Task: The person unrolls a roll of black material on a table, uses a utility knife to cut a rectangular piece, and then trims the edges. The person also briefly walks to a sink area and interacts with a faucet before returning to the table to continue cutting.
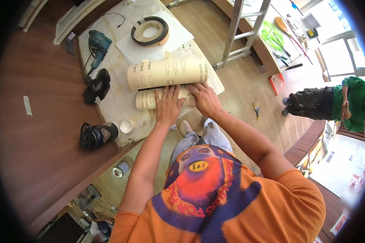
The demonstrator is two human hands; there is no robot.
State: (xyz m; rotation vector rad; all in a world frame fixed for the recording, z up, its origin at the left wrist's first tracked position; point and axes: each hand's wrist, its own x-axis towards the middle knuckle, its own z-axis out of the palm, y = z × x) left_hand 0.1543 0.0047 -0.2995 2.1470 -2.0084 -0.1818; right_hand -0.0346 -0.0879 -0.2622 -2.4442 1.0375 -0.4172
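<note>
Head view: large cream roll (168, 72) lies across pale counter (118, 81), R end nr counter's right-hand corner. Smaller cream roll (145, 100) alongside, on wearer's side, nr front edge. L hand (168, 104) laid flat over smaller roll, fingers extended, not clenched. R hand (205, 98) down at rolls' R end, fingers bent; can't tell if gripping. Beyond large roll: white sheet (178, 40) w/ black ring (164, 28). Drill (99, 43) nr counter's L edge. Room to R: wood floor (239, 87), brush (256, 109) lying on it, ladder (233, 30) just beside counter.
</note>
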